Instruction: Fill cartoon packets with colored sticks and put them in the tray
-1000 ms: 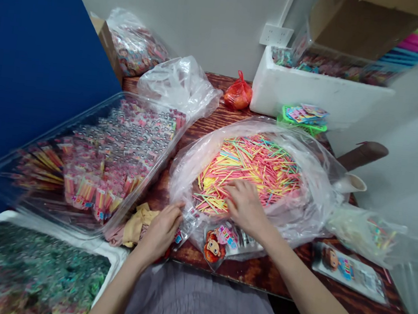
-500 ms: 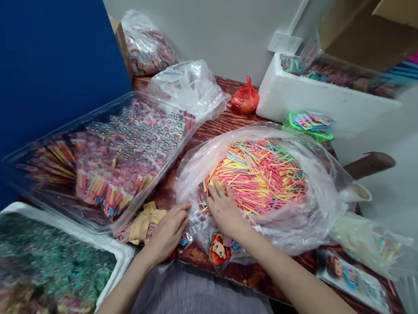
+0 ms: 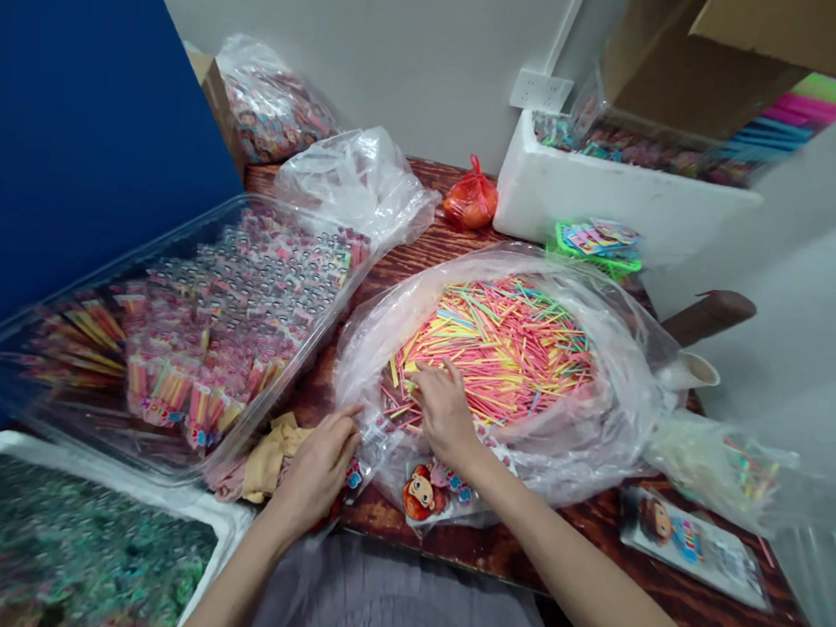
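A heap of thin pink, yellow, green and blue sticks (image 3: 511,349) fills a large clear plastic bag (image 3: 627,398) with its mouth spread wide. My right hand (image 3: 447,418) is at the heap's near left edge, fingers curled and thumb side inward; what its fingertips pinch is hidden. My left hand (image 3: 321,464) rests at the table edge just left of the bag, its fingers closed on a small clear printed packet (image 3: 354,474), mostly covered by the hand. Between and below the hands lies another packet with a red-haired cartoon figure (image 3: 423,495).
At left, a clear tray (image 3: 281,388) holds many filled packets. A yellow-and-pink cloth (image 3: 273,458) lies beside it, above a white foam box (image 3: 232,524). Behind are a red bag of round fruit (image 3: 470,199), a green basket (image 3: 598,254) and another foam box (image 3: 612,200). A flat packet (image 3: 693,546) lies right.
My right hand's fingers have gone from spread over the sticks to curled, at the heap's left edge. My left hand stays by the packet. The whole view has shifted slightly.
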A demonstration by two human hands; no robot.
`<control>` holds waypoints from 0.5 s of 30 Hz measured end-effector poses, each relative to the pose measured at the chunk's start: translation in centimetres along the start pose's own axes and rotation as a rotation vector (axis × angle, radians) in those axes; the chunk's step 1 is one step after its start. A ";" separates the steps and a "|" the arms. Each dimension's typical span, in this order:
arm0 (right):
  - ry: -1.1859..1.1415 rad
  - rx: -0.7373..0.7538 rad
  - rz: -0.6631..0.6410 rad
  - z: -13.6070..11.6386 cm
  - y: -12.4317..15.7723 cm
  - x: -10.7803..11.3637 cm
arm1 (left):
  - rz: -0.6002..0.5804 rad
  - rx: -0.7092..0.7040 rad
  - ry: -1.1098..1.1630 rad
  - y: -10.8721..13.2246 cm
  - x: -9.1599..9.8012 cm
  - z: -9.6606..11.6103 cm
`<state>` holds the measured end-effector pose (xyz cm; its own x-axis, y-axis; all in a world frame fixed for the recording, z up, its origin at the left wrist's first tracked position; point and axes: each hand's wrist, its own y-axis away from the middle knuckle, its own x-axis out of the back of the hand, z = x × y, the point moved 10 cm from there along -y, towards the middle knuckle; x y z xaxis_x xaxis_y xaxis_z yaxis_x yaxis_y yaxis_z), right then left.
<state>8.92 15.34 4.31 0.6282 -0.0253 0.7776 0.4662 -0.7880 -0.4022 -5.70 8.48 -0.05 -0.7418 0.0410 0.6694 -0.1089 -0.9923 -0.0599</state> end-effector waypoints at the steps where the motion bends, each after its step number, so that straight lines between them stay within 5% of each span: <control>1: -0.119 -0.079 0.062 0.9 -0.2 0.8 | -0.005 -0.001 -0.011 0.0 0.0 0.1; 5: -0.691 -0.392 0.258 5.3 -0.3 2.5 | -0.006 -0.007 -0.037 0.1 0.0 0.5; 9: -1.113 -0.484 0.355 7.3 0.6 4.5 | -0.007 0.002 -0.041 0.0 0.0 0.5; 12: -1.101 -0.507 0.422 8.2 3.3 7.5 | -0.015 0.012 -0.035 -0.2 0.0 0.2; 15: -0.835 -0.563 0.520 9.7 7.9 9.8 | -0.021 0.022 -0.008 -0.4 0.1 0.1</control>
<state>24.80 14.86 4.04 0.9814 -0.1786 -0.0710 -0.1872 -0.9717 -0.1440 -5.71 8.88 0.10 -0.7339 0.0609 0.6765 -0.1096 -0.9935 -0.0294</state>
